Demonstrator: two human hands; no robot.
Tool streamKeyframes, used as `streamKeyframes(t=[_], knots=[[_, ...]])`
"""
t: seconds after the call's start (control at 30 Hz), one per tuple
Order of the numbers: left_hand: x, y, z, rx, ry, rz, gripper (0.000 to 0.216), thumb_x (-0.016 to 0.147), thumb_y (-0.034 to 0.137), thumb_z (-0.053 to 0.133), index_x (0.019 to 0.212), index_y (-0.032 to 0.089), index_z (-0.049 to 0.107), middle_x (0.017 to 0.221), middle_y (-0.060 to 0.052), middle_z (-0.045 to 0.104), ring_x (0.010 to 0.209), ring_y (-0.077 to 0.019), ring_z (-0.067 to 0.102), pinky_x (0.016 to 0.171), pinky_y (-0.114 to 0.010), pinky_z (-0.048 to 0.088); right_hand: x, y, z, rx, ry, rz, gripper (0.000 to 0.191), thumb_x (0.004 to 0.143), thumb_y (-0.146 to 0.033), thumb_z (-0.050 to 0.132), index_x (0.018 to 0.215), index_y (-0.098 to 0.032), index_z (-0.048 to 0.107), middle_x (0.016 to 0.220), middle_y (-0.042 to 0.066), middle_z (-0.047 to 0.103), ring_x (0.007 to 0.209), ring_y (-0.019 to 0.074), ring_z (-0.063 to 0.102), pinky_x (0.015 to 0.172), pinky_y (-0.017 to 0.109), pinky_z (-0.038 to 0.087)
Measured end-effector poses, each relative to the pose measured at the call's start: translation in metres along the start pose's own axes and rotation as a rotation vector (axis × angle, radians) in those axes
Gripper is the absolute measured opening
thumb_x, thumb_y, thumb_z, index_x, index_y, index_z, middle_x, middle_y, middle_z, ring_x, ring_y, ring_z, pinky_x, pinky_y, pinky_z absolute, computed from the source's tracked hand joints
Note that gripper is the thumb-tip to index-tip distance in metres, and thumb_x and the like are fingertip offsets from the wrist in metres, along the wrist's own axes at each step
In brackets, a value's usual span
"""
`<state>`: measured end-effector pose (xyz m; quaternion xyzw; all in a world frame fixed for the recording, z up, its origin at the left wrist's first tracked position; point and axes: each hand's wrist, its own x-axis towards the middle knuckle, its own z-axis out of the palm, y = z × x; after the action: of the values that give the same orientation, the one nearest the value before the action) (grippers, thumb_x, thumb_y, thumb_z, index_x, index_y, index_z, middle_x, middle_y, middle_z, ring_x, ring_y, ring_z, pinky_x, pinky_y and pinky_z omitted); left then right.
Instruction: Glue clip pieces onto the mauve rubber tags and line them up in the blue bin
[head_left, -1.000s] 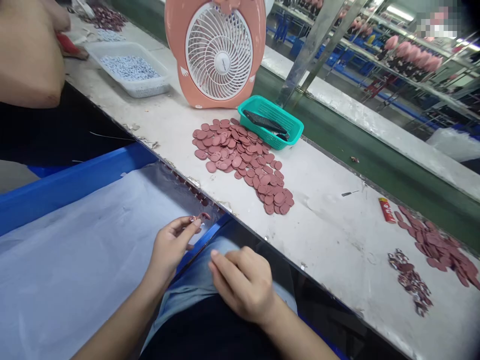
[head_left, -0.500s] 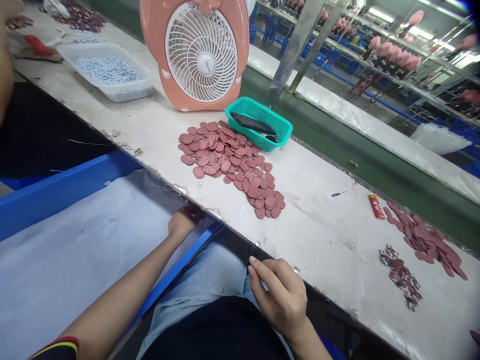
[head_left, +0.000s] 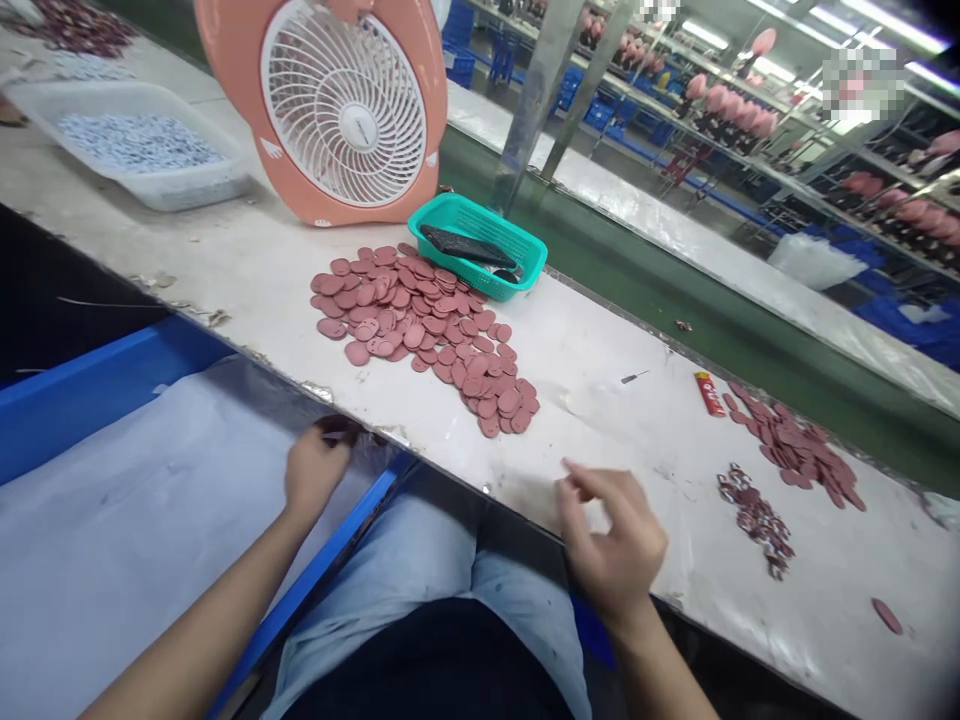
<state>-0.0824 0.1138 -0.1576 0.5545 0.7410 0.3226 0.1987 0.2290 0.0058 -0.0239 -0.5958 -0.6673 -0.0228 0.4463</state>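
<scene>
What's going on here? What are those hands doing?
A person is sitting at a long white workbench. Their left hand is at the bench's edge above a white sheet, with something dark at the fingers, too small to make out. Their right hand is over the bench, between a big pile of flat pink discs and a small heap of patterned pieces. A teal basket sits beside the pile.

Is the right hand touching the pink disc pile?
No, the right hand sits off to the right of the pink disc pile, apart from it.
</scene>
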Motion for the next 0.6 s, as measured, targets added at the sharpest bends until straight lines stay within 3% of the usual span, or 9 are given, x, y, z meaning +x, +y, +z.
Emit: streamKeyframes(t=[0.1,0.17,0.23,0.27,0.33,0.47,0.6], knots=[[-0.022,0.022,-0.022,-0.116,0.395,0.182,0.036,0.098,0.041,0.050,0.120,0.013,0.056,0.117,-0.017,0.059,0.111,-0.0317,0.058,0.076,-0.043,0.054,0.021,0.033,-0.007,-0.031,0.127,0.281,0.046,0.094,-0.035,0.063,0.137,-0.023,0.050,0.123,0.013,0.061,0.106,0.0250,0.062,0.087,0.043,0.054],[-0.038,0.051,-0.028,-0.162,0.468,0.377,0.037,0.089,0.045,0.063,0.113,0.017,0.063,0.113,-0.015,0.062,0.117,-0.0340,0.055,0.090,-0.048,0.050,0.034,0.055,-0.005,-0.030,0.093,0.426,0.064,0.090,-0.047,0.065,0.144,-0.021,0.043,0.133,0.017,0.057,0.121,0.0319,0.056,0.096,0.053,0.049],[-0.051,0.085,-0.026,-0.156,0.315,0.639,0.029,0.079,0.043,0.078,0.102,0.026,0.072,0.104,-0.006,0.071,0.104,-0.0280,0.064,0.098,-0.044,0.045,0.047,0.072,0.002,-0.020,0.019,0.515,0.075,0.080,-0.054,0.072,0.142,-0.020,0.047,0.132,0.018,0.060,0.126,0.0368,0.052,0.102,0.059,0.042],[-0.056,0.102,-0.024,-0.111,0.188,0.806,0.032,0.083,0.040,0.077,0.111,0.026,0.073,0.113,-0.009,0.073,0.107,-0.0288,0.064,0.101,-0.045,0.041,0.053,0.078,0.007,-0.011,-0.013,0.540,0.075,0.076,-0.056,0.074,0.138,-0.019,0.051,0.129,0.017,0.062,0.125,0.0382,0.051,0.103,0.060,0.040],[-0.061,0.129,-0.020,-0.063,-0.016,0.939,0.043,0.087,0.042,0.074,0.126,0.024,0.070,0.129,-0.013,0.071,0.117,-0.0323,0.061,0.108,-0.049,0.031,0.062,0.087,0.016,0.019,-0.063,0.558,0.064,0.073,-0.056,0.075,0.123,-0.018,0.061,0.118,0.016,0.066,0.119,0.0386,0.054,0.103,0.061,0.039],[-0.064,0.139,-0.017,-0.117,-0.197,0.944,0.050,0.084,0.049,0.076,0.127,0.024,0.070,0.133,-0.012,0.071,0.120,-0.0336,0.062,0.113,-0.048,0.019,0.070,0.086,0.022,0.136,-0.109,0.525,0.043,0.079,-0.054,0.068,0.103,-0.019,0.065,0.106,0.012,0.069,0.107,0.0325,0.058,0.099,0.053,0.042],[-0.067,0.121,-0.020,-0.222,-0.266,0.856,0.017,0.089,0.033,0.074,0.105,0.038,0.078,0.107,0.002,0.082,0.104,-0.0247,0.070,0.109,-0.043,0.022,0.060,0.069,0.017,0.330,-0.090,0.483,0.042,0.088,-0.053,0.061,0.112,-0.019,0.058,0.112,0.011,0.068,0.103,0.0256,0.061,0.090,0.043,0.049]])
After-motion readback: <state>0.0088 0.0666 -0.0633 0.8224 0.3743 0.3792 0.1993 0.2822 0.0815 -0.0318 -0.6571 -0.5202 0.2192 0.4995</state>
